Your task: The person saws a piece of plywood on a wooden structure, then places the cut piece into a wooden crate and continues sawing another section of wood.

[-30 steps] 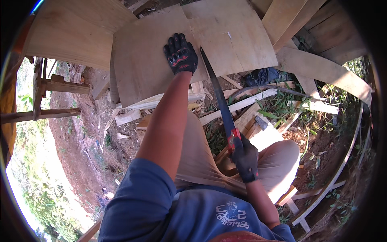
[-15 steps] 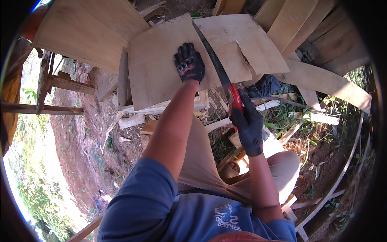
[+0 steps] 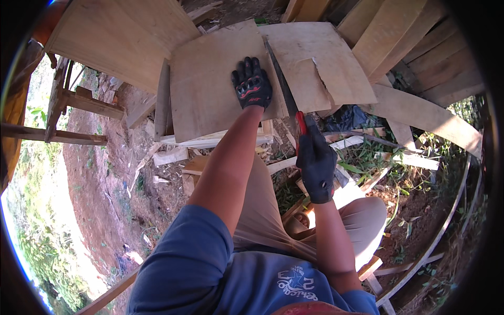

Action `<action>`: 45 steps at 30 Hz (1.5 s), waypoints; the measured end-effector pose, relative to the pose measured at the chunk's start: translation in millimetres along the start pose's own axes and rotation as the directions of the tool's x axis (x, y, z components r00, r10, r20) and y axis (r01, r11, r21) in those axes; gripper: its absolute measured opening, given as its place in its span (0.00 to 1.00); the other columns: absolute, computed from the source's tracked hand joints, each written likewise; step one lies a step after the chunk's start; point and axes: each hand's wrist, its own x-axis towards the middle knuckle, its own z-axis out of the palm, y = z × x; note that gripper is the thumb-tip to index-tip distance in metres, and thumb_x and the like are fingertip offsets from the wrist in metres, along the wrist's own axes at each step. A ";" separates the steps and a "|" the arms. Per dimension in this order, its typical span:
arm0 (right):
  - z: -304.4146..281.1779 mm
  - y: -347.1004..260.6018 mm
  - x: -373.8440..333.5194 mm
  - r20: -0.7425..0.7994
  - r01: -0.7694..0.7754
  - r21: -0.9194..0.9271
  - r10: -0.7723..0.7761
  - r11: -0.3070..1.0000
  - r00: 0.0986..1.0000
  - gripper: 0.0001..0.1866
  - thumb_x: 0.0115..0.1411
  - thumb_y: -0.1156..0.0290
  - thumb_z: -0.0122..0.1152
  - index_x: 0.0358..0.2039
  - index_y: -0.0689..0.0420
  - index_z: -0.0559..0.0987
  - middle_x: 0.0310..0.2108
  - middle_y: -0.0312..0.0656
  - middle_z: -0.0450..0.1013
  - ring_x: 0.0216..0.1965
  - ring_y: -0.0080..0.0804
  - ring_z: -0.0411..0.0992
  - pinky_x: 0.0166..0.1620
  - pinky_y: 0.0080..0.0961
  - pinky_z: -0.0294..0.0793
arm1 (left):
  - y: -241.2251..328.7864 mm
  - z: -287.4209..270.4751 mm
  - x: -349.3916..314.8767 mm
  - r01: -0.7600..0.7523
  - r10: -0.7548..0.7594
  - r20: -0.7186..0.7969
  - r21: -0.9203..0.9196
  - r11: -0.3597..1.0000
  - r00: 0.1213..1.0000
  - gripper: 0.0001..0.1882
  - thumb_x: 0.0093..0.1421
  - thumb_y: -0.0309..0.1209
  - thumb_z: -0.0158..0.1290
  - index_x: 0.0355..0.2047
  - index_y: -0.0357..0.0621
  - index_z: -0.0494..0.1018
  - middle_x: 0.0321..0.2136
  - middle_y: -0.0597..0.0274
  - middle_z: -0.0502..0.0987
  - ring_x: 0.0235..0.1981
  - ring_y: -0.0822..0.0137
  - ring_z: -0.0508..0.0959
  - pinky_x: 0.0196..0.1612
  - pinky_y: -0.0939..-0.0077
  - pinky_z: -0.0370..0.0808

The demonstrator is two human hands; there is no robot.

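Note:
My left hand [image 3: 252,84], in a black glove with red trim, lies with fingers extended on a thin plywood sheet [image 3: 202,89]. Wrapped round the red handle of a handsaw [image 3: 283,86] is my gloved right hand [image 3: 316,163]. The dark blade runs away from me along a slit between the left part of the sheet and the right part [image 3: 341,63]. A torn, lifted layer of veneer [image 3: 310,84] shows on the right part, beside the blade.
A larger plywood panel [image 3: 121,42] stands at the far left. Boards [image 3: 388,37] lean at the far right, near a curved plywood strip [image 3: 446,118]. Under the sheet are wood offcuts [image 3: 220,139] and a dark plastic bag [image 3: 349,118]. Wooden rails [image 3: 94,105] stand at left.
My right hand has shifted slightly left and the saw has turned, its blade showing more edge-on along the slit. The left hand stays flat on the sheet; the whole view has shifted slightly.

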 end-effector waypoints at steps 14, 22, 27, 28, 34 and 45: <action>-0.9 -42.2 43.7 -0.054 0.016 0.040 -0.014 0.999 0.998 0.22 0.72 0.66 0.58 0.60 0.65 0.82 0.36 0.59 0.82 0.31 0.44 0.81 0.39 0.36 0.78 | 2.5 -5.6 -1.8 -0.025 0.025 0.010 0.011 1.000 1.000 0.31 0.77 0.45 0.41 0.77 0.53 0.64 0.79 0.54 0.59 0.80 0.50 0.57 0.80 0.39 0.46; 3.1 -30.2 42.7 -0.033 0.165 0.104 -0.162 0.981 0.986 0.28 0.71 0.60 0.63 0.66 0.62 0.78 0.50 0.58 0.83 0.47 0.51 0.84 0.50 0.42 0.81 | -1.0 -2.4 -2.3 -0.011 0.011 -0.006 0.004 1.000 1.000 0.31 0.77 0.46 0.42 0.77 0.55 0.64 0.79 0.54 0.60 0.80 0.50 0.57 0.80 0.39 0.46; 14.5 -29.4 31.3 -0.053 0.138 0.070 -0.134 0.988 0.990 0.27 0.74 0.61 0.62 0.69 0.59 0.76 0.60 0.59 0.79 0.58 0.58 0.80 0.58 0.44 0.80 | 1.6 -5.2 -0.7 -0.007 0.007 0.014 -0.015 1.000 1.000 0.31 0.77 0.47 0.42 0.77 0.56 0.64 0.79 0.55 0.60 0.80 0.50 0.57 0.81 0.39 0.45; 19.6 -33.0 39.9 -0.105 0.200 0.019 -0.197 0.980 0.975 0.26 0.74 0.61 0.61 0.68 0.59 0.77 0.59 0.59 0.80 0.58 0.57 0.81 0.58 0.43 0.80 | 3.7 -5.3 3.2 -0.020 0.020 -0.006 0.004 1.000 1.000 0.31 0.77 0.47 0.42 0.77 0.56 0.64 0.79 0.55 0.60 0.80 0.50 0.57 0.81 0.39 0.45; 24.4 -39.8 49.9 -0.206 0.247 0.006 -0.240 0.969 0.949 0.21 0.76 0.63 0.59 0.62 0.60 0.82 0.54 0.59 0.83 0.53 0.55 0.83 0.56 0.42 0.82 | -3.0 -1.7 1.8 0.035 -0.036 0.014 0.018 0.999 0.999 0.32 0.78 0.47 0.40 0.79 0.57 0.61 0.80 0.56 0.58 0.81 0.49 0.55 0.81 0.36 0.42; 29.0 -45.4 84.3 -0.197 0.297 -0.046 -0.300 0.954 0.934 0.20 0.74 0.61 0.57 0.57 0.61 0.84 0.43 0.61 0.84 0.43 0.58 0.84 0.47 0.44 0.82 | -5.7 -2.3 -1.9 0.015 -0.014 0.043 -0.022 1.000 0.999 0.33 0.77 0.46 0.41 0.79 0.53 0.61 0.81 0.53 0.55 0.82 0.46 0.51 0.80 0.31 0.35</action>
